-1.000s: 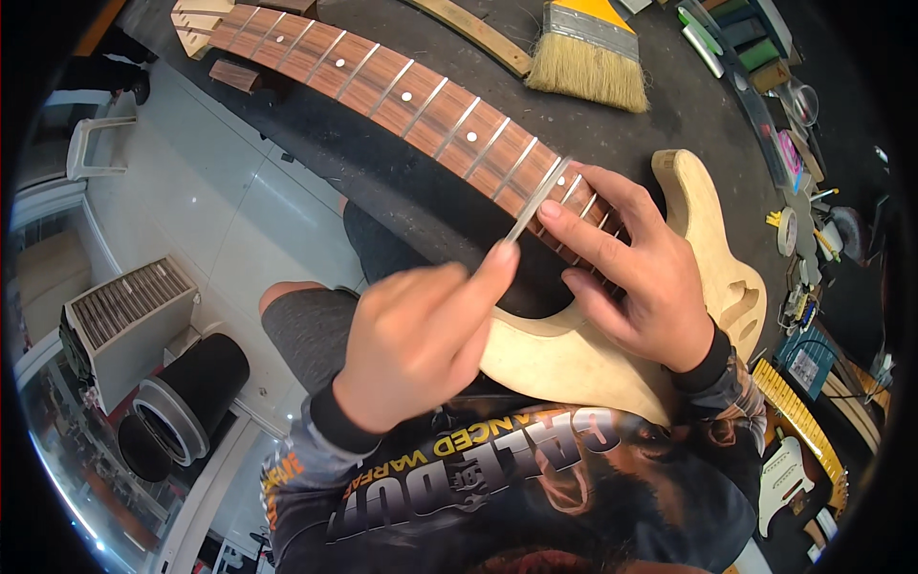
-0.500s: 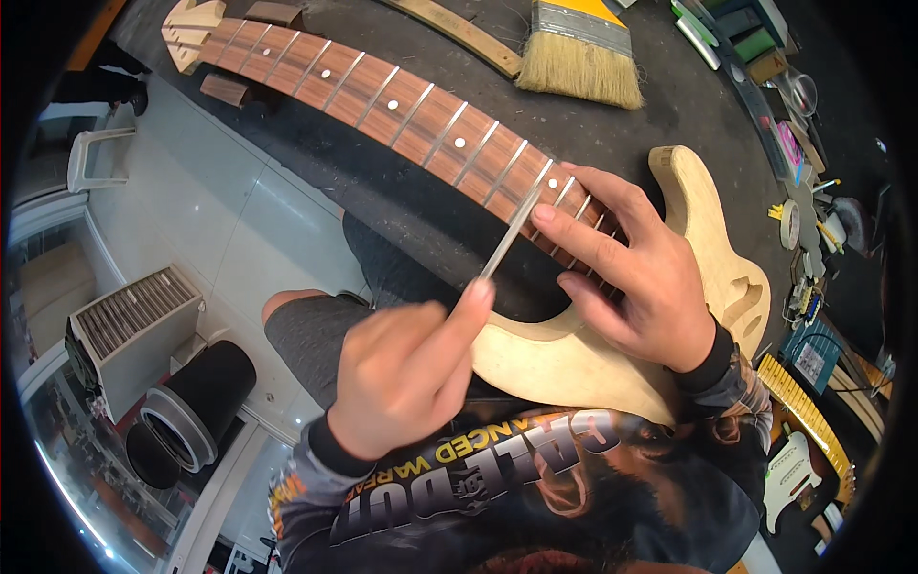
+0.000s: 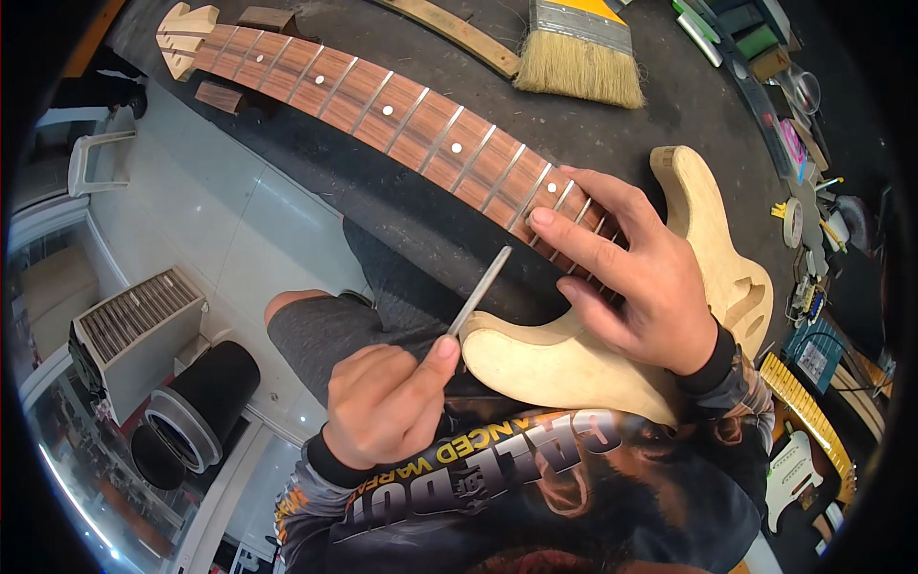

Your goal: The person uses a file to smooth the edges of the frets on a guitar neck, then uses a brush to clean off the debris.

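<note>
One left hand clamps a slim grey metal file, seemingly between strokes, the splayed right hand bracing the brown wooden fretboard beneath, another stroke needing realignment.

The streaked brown fretboard has white dots; the guitar body is cream.

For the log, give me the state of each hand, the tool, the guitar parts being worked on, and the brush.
Left hand: closed on the tool's lower end
Thin metal tool: held, tip apart from the neck
Right hand: fingers spread, resting on the neck
Neck: fretted, unstrung
Body: bare wood, unpainted
Wide brush: lying down, unheld
</note>
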Demonstrator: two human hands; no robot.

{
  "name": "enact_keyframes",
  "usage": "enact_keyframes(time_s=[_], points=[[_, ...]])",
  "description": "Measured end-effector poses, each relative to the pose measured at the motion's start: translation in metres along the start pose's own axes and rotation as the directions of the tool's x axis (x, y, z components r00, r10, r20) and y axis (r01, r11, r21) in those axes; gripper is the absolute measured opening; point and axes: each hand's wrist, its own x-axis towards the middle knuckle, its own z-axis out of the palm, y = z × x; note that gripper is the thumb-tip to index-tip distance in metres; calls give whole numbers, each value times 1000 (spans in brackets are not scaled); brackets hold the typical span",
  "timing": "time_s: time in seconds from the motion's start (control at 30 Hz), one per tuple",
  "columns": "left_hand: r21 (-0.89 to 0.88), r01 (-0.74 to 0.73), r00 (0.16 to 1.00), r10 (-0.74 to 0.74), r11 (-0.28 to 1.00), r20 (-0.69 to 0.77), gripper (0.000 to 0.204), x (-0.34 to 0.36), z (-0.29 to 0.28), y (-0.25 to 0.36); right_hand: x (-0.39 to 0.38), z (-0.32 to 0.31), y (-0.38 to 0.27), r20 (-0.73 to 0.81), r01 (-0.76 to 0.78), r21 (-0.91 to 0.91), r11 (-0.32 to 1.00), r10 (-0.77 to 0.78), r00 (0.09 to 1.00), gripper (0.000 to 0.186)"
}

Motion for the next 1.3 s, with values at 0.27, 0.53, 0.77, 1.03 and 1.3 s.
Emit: enact_keyframes(time_s=[0.27, 0.53, 0.77, 1.03, 1.3], points=[[82, -18, 995, 10, 996, 96, 60, 18, 4, -6, 0, 2, 0, 16, 2, -9, 1000, -1, 1000, 76], [41, 12, 998, -14, 999, 63, 55, 21, 8, -3, 1, 1, -1, -23, 17, -20, 1000, -18, 1000, 76], [44, 38, 996, -42, 998, 78, 57, 6, -5, 7, 0, 2, 0, 24, -24, 2, 1000, 24, 999, 76], [42, 31, 997, -34, 999, 76, 52, 12, -1, 3, 0, 1, -2, 2, -22, 0, 1000, 22, 1000, 74], [39, 14, 995, -18, 999, 99, 53, 19, 5, 1, 1, 4, 0, -83, 19, -7, 1000, -20, 996, 77]])
